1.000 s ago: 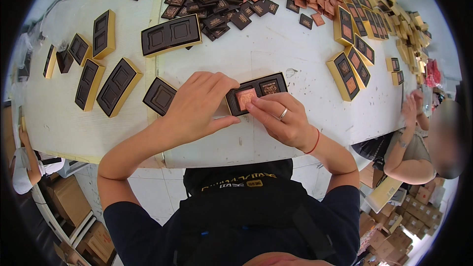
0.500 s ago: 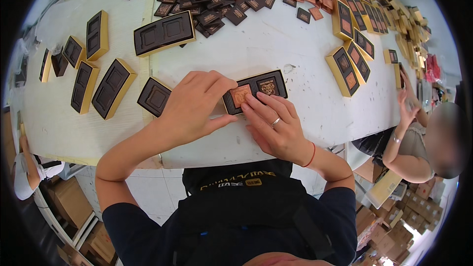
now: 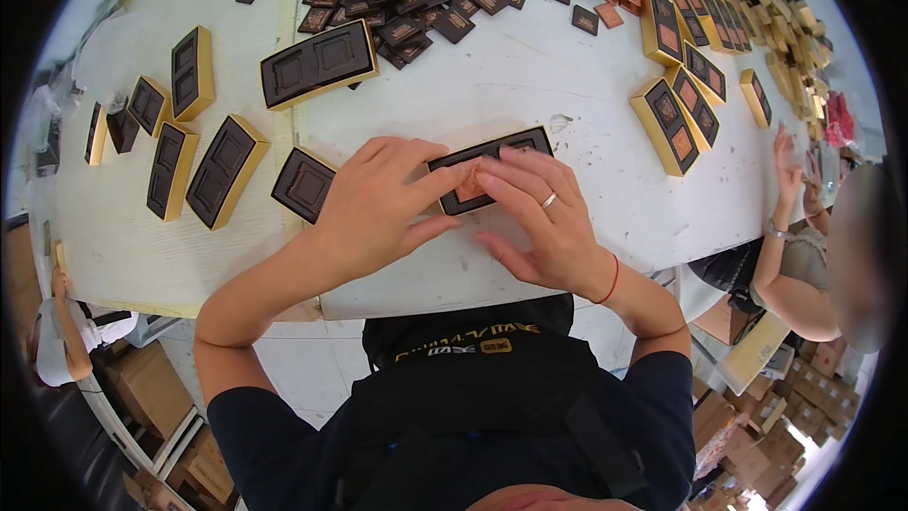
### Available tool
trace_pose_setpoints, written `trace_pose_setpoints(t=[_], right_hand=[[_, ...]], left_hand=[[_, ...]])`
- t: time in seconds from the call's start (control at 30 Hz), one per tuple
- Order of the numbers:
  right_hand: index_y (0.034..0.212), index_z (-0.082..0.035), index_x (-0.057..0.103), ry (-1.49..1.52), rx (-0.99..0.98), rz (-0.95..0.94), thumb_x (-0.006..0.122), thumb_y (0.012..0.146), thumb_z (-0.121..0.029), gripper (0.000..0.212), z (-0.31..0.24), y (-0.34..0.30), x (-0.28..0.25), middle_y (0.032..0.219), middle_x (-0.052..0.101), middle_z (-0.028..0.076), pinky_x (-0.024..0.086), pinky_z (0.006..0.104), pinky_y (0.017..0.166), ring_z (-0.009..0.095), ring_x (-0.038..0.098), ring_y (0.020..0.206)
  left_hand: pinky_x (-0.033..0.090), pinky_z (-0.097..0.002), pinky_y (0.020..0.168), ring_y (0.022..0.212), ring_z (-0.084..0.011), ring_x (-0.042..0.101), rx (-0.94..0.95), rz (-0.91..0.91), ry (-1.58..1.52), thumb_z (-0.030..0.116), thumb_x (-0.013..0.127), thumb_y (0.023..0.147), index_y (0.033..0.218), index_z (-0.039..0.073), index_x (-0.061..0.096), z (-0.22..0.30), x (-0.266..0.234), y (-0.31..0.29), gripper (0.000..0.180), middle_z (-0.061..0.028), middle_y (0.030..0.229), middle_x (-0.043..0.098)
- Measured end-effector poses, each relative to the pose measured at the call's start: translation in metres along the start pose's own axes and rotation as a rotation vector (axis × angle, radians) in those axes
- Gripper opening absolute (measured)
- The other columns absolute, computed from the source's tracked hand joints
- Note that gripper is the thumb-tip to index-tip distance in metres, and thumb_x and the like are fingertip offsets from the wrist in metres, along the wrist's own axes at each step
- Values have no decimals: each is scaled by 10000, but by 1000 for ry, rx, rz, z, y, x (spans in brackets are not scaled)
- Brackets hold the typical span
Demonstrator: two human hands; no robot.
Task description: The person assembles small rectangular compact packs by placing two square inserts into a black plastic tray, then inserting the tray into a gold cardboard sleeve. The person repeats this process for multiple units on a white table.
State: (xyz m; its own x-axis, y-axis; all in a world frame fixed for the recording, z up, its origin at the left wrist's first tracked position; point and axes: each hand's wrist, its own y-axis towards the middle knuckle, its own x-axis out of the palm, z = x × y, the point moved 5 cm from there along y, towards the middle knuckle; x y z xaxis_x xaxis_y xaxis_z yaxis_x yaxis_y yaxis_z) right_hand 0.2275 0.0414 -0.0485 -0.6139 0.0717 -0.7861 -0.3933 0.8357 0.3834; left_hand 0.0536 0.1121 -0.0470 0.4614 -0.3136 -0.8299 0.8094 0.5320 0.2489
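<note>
Closest up, black cloth point(image 3: 463, 324) with gold and white lettering point(image 3: 492, 345). Left hand point(image 3: 378, 191) curls round the box point(image 3: 480, 149), can't tell if it's gripping; right hand point(image 3: 544, 213) is loose, spread over it. Box lies on the table point(image 3: 397, 284), long axis left-to-right, right end angled away, copper square point(image 3: 468, 189) inside. Further back, printed dark squares point(image 3: 402, 28).

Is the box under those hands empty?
No: the box has a copper square in its left half; the right hand partly covers the other half.
</note>
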Motion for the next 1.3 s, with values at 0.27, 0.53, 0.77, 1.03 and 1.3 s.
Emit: trace_pose_setpoints(t=[0.27, 0.53, 0.77, 1.03, 1.3], right_hand=[[1485, -96, 441, -499, 245, -158, 676, 832, -118, 695, 38, -27, -17, 1547, 418, 92, 215, 521, 1200, 265, 367, 1446], [1391, -46, 514, -739, 315, 127, 695, 838, -100, 584, 86, -20, -92, 1434, 520, 126, 320, 498, 1112, 308, 474, 1335], [1192, -2, 652, -551, 307, -137, 714, 849, -167, 386, 203, 77, -78, 1107, 682, 198, 505, 420, 875, 371, 639, 963], [1121, 18, 706, -81, 213, -44, 615, 933, -175, 284, 189, 105, -85, 794, 675, 111, 535, 317, 674, 187, 654, 726], [1035, -23, 677, 726, 404, -237, 679, 933, -62, 110, 43, 32, -6, 864, 684, 7, 486, 216, 653, 62, 613, 730]], left_hand=[[328, -478, 1145, 1321, -331, 488, -200, -104, 99, 328, 876, 672, 1377, 76, 520, -31, -77, -54, 829, -116, 1424, 531], [329, -507, 1105, 1246, -365, 491, -235, -2, 166, 208, 877, 654, 1309, 64, 569, -31, -49, -82, 738, -122, 1305, 571], [434, -457, 997, 1198, -360, 530, -6, 96, 31, 177, 919, 621, 1175, 56, 541, -2, -4, -21, 682, -161, 1293, 578], [473, -427, 923, 1095, -345, 570, -33, 168, -161, 199, 912, 633, 1198, 75, 526, -2, 17, -22, 696, -120, 1204, 612], [478, -421, 905, 1076, -341, 568, -70, 198, -135, 212, 948, 600, 1286, 72, 474, -4, 27, -26, 845, -135, 1179, 578]])
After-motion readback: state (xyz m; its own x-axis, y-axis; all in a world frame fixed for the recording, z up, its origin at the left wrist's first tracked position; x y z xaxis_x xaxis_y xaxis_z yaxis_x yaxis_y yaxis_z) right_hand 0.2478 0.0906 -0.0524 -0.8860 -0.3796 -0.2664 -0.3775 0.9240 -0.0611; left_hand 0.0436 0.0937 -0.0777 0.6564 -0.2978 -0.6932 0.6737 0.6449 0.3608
